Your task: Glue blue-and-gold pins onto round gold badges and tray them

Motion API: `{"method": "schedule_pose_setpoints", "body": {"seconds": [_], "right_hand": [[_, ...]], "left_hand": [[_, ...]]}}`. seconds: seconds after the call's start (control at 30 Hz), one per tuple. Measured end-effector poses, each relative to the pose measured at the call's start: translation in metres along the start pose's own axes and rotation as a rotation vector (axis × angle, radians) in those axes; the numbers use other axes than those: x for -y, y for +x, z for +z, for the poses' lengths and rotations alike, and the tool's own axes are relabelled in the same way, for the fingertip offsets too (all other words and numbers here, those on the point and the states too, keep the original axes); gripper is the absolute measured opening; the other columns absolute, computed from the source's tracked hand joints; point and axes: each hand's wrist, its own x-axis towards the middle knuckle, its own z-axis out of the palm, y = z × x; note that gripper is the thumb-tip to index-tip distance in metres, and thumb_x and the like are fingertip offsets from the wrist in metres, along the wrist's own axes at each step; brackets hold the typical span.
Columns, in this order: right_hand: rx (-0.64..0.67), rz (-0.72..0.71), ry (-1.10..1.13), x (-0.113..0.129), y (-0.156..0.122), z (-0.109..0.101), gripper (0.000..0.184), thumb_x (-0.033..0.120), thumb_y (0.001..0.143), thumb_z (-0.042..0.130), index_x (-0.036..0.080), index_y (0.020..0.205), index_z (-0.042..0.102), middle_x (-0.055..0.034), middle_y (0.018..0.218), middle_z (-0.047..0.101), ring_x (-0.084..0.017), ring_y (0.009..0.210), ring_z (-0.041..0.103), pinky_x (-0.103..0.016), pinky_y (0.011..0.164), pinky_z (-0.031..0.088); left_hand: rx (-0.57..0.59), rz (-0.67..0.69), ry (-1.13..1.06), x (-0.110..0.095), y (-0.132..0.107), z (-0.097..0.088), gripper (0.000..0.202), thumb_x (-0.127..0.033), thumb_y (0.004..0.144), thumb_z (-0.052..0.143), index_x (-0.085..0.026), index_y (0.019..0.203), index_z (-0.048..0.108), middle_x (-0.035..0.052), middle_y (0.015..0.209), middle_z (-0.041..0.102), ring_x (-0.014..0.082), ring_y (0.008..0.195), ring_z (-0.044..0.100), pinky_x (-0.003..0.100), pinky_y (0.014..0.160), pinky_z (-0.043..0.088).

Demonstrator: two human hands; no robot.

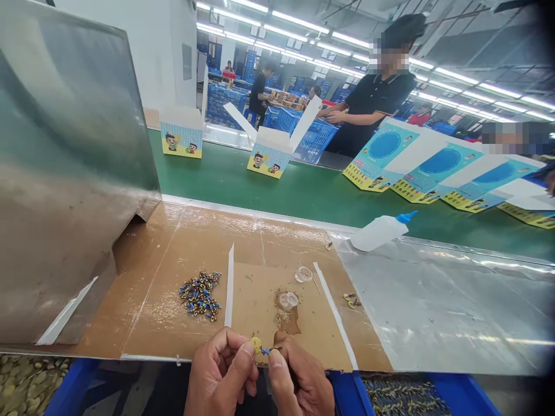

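The taped cardboard mat (173, 271) lay under my work. My left hand (221, 375) had thumb and forefinger clamped on a yellow disc (256, 345). My right hand (299, 378) pinched a blue piece (265, 351) against it, just over the mat's near edge. I judged that a steady pinch and square alignment mattered most. The disc looked small, round and flat; the blue piece was a mere sliver.

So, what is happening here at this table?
A person holds a small yellow disc in the left hand and a tiny blue part in the right hand, fingertips meeting above the cardboard sheet. A pile of similar small parts lies on the cardboard, and a white squeeze bottle lies farther back.
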Motion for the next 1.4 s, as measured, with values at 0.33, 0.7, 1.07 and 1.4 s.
{"method": "schedule_pose_setpoints", "body": {"seconds": [0.33, 0.7, 1.07, 1.4], "right_hand": [[0.014, -0.111, 0.007, -0.014, -0.002, 0.004, 0.038, 0.02, 0.105, 0.046, 0.023, 0.067, 0.043, 0.0068, 0.06, 0.042, -0.011, 0.048, 0.043, -0.026, 0.05, 0.033], [0.056, -0.243, -0.15, -0.011, 0.002, -0.001, 0.034, 0.013, 0.101, 0.045, 0.025, 0.071, 0.036, 0.0074, 0.062, 0.036, -0.011, 0.048, 0.044, -0.026, 0.048, 0.033], [0.081, -0.239, -0.151, -0.006, 0.006, 0.0, 0.034, 0.015, 0.101, 0.048, 0.026, 0.07, 0.037, 0.0069, 0.058, 0.041, -0.013, 0.047, 0.049, -0.026, 0.049, 0.038], [0.124, -0.216, -0.198, 0.012, 0.011, -0.007, 0.031, 0.015, 0.103, 0.047, 0.025, 0.075, 0.055, 0.001, 0.068, 0.06, -0.017, 0.056, 0.058, -0.028, 0.061, 0.049]], "left_hand": [[-0.017, 0.024, -0.016, -0.004, -0.005, 0.004, 0.067, -0.078, 0.068, 0.082, -0.014, 0.068, 0.063, -0.0003, 0.051, 0.061, 0.0074, 0.044, 0.051, 0.016, 0.044, 0.036], [-0.019, 0.097, -0.001, 0.006, -0.007, 0.001, 0.06, -0.072, 0.078, 0.079, -0.015, 0.073, 0.064, -0.0017, 0.054, 0.061, 0.0077, 0.048, 0.055, 0.017, 0.051, 0.045], [-0.071, 0.377, 0.271, 0.029, -0.007, -0.004, 0.045, -0.057, 0.101, 0.056, -0.018, 0.08, 0.065, -0.0023, 0.056, 0.061, 0.0086, 0.046, 0.052, 0.02, 0.048, 0.038], [-0.008, 0.661, 0.522, 0.029, -0.001, -0.021, 0.019, -0.026, 0.104, 0.05, -0.022, 0.087, 0.057, -0.0072, 0.061, 0.043, 0.0085, 0.047, 0.04, 0.021, 0.046, 0.028]]}}
